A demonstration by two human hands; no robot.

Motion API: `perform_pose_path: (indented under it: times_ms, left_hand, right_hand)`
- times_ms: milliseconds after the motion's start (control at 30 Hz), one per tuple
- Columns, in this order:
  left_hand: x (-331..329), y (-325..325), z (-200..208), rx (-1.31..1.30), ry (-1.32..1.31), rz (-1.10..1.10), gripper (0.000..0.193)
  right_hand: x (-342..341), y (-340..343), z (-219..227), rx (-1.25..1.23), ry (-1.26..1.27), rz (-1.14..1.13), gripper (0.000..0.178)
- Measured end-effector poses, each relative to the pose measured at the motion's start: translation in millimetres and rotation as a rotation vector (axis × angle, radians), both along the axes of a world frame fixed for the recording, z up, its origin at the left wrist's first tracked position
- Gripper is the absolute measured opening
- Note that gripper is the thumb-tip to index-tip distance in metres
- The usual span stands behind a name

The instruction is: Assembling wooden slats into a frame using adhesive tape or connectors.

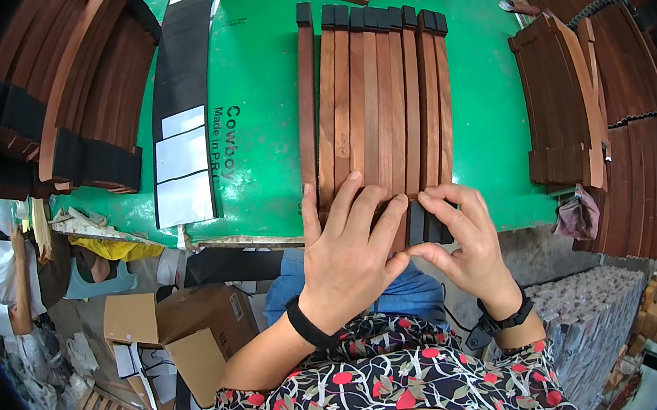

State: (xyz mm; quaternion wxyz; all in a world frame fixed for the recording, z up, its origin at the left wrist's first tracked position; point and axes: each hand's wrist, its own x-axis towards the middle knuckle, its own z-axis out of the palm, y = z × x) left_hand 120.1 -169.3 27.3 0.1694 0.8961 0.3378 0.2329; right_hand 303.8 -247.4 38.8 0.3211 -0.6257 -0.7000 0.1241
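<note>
A row of reddish-brown wooden slats (370,111) lies side by side on the green table, with black-wrapped ends (372,20) at the far side. My left hand (351,227) lies over the near ends of the slats, its fingers spread and its thumb at the front edge. At the right of the row, my right hand (466,242) curls its thumb and index finger around the near end of one slat. Black wrapping (431,228) shows at the near ends beside it. The two thumbs nearly touch. My hands partly hide the near ends.
The green tabletop (255,59) carries a long black strip with white papers (184,165). Wooden stacks stand at left (92,86) and right (555,98). An open cardboard box (196,325) sits below. Another person's arm (21,280) shows at far left.
</note>
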Motion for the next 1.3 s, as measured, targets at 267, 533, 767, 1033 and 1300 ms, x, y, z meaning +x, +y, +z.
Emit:
perform_pose_path:
  times_ms: [267,533,767,1033,1300]
  left_hand:
    - [0.4,-0.7,-0.2,-0.004,0.011,-0.001,0.061]
    - [0.5,-0.4,-0.2,0.018,0.022,0.007,0.061]
    - [0.2,-1.4,0.1,0.037,0.019,-0.002,0.059]
    - [1.9,-2.1,-0.9,0.06,0.035,0.002,0.06]
    - [1.2,3.1,-1.6,0.048,0.037,0.008,0.06]
  right_hand:
    - [-1.2,1.0,3.7,-0.018,-0.009,0.0,0.062]
    - [-2.2,1.3,7.3,-0.035,-0.02,0.002,0.061]
    - [-4.3,1.0,11.3,-0.073,-0.036,0.001,0.065]
    - [-6.0,-2.6,12.6,-0.081,0.046,-0.042,0.07]
    - [-9.0,3.2,-4.0,0.044,-0.07,0.016,0.05]
